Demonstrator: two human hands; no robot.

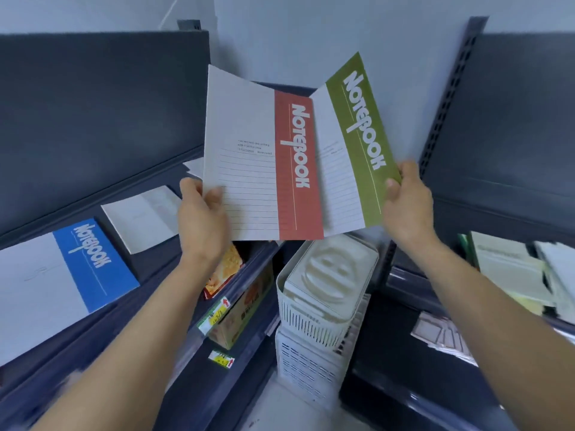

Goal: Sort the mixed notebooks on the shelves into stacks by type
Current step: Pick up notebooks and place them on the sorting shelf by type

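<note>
1. The left hand (202,213) is pinching the red notebook (264,157) and the right hand (407,200) the green notebook (351,141); each grip is clamped on a lower edge.
2. Both notebooks are hanging fanned in mid-air between the shelves, seemingly so their types can be compared.
3. Their long axes are running near upright, with the covers facing the person.

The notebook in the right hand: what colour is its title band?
Olive green, on the notebook in the right hand; head view.

We've got bare room on the left shelf (149,275) beside the blue notebook (90,262) and white notebook (143,219), but stacked white baskets (323,293) block the corner and a notebook pile (513,269) crowds the right.
</note>
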